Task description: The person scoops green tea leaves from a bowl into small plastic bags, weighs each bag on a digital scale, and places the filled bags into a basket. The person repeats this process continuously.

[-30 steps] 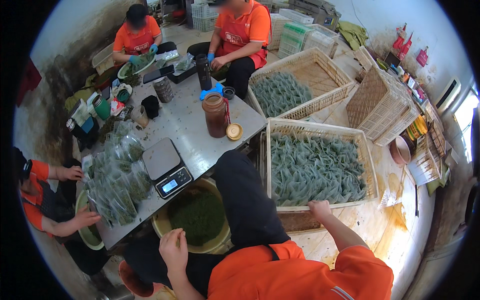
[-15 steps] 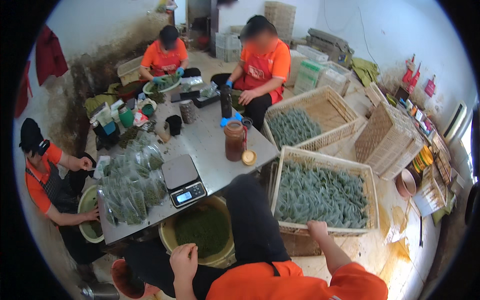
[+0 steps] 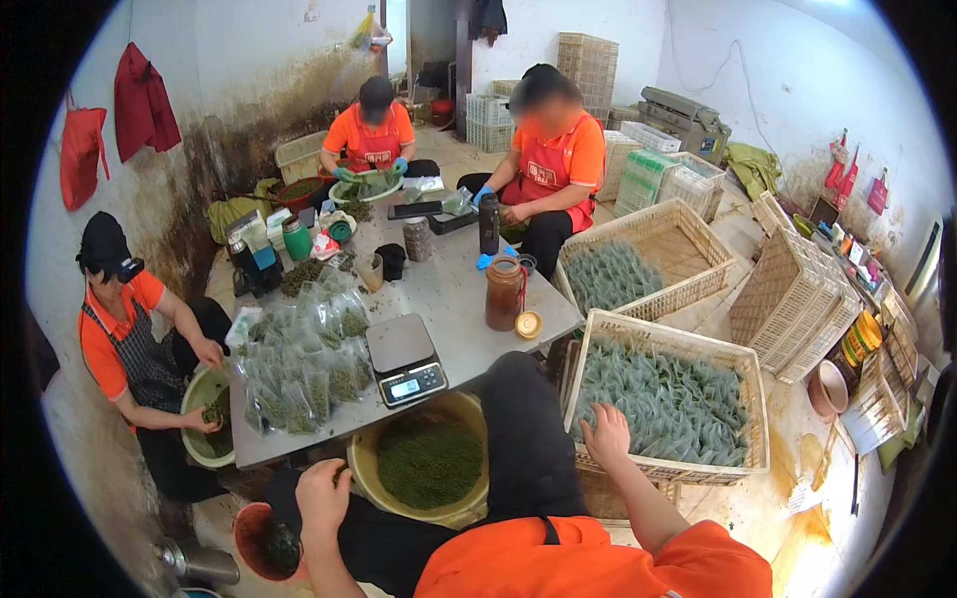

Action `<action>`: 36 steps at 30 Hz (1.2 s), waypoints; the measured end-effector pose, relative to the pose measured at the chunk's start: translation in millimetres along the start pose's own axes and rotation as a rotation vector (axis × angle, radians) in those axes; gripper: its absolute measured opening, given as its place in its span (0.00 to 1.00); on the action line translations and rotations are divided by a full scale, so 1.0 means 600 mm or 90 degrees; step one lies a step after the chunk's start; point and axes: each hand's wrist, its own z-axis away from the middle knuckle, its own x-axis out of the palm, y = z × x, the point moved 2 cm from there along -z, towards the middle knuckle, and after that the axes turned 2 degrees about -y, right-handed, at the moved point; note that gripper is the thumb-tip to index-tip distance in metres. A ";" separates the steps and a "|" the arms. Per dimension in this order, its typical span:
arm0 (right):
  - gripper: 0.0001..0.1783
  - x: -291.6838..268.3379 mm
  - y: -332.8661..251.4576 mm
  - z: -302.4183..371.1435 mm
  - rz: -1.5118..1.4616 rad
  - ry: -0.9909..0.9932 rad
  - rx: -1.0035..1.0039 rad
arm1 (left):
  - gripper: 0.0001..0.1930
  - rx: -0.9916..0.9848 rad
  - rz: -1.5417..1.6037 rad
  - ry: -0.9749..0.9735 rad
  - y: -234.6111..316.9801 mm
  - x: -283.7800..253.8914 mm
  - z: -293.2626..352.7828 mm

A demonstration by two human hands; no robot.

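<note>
My left hand [image 3: 324,495] is raised over my left thigh, just left of a round yellowish basin [image 3: 356,460]. Its fingers are curled together, and whether anything is in them cannot be seen. Dark green loose plant matter [image 3: 429,463] fills the lower part of the basin. On the other side, my right hand [image 3: 608,439] reaches over the near left edge of a cream plastic crate [image 3: 698,470], fingers apart and empty. Filled clear bags with greenish contents [image 3: 668,399] pack this crate, and my fingertips are close to or touching them.
A metal table [image 3: 478,349] carries a digital scale [image 3: 407,359], a heap of filled bags [image 3: 304,374] and a brown jar [image 3: 503,294]. Another partly filled crate [image 3: 688,284] stands beyond. Three co-workers sit around the table. A red bucket [image 3: 261,543] is at my lower left.
My right hand has let go of the crate's near rim and moved over the bags. My left hand has shifted left, away from the basin. The view has tilted up.
</note>
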 end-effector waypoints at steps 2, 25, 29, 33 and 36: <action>0.30 0.045 -0.002 -0.004 0.038 0.047 0.005 | 0.10 -0.039 -0.047 0.020 -0.053 0.001 0.000; 0.25 0.123 0.033 -0.004 0.143 -0.098 0.167 | 0.07 0.092 -0.066 -0.240 -0.169 0.053 -0.036; 0.27 0.140 0.019 0.027 0.135 -0.155 0.172 | 0.03 0.005 -0.089 -0.371 -0.210 0.046 -0.059; 0.28 0.145 -0.002 0.010 0.138 -0.163 0.175 | 0.03 -0.003 -0.073 -0.451 -0.234 0.046 -0.109; 0.28 0.145 0.004 0.005 0.139 -0.160 0.194 | 0.04 -0.010 -0.011 -0.536 -0.236 0.049 -0.140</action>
